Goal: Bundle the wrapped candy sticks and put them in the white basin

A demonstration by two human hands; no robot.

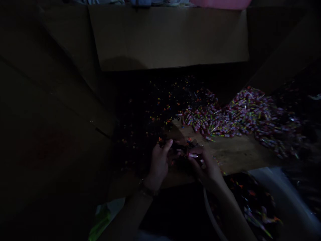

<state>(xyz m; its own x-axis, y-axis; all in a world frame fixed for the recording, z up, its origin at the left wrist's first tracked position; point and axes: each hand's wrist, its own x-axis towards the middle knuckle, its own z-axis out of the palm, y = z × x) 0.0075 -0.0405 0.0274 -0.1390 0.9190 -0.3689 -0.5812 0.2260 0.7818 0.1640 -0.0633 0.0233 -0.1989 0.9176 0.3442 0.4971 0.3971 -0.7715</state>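
The scene is very dim. My left hand [160, 160] is closed, thumb raised, around small dark pieces [178, 146] whose kind I cannot make out. Close beside it, my right hand [207, 166] pinches a small pink-and-white tube [192, 155] between thumb and fingers. Both hands are just above the near part of a wooden tabletop [233, 147]. Beyond my right hand lies a large heap of similar small pink tubes [220, 118] with yellow-green parts. Ahead and to the left spreads a dark heap [160, 107] dotted with orange and yellow bits.
A cardboard flap [173, 38] hangs across the back, with cardboard panels [75, 73] at the left. At the lower right, a pale-rimmed container [273, 180] holds dark pieces and several coloured ones. Something bright green [100, 219] shows at the lower left.
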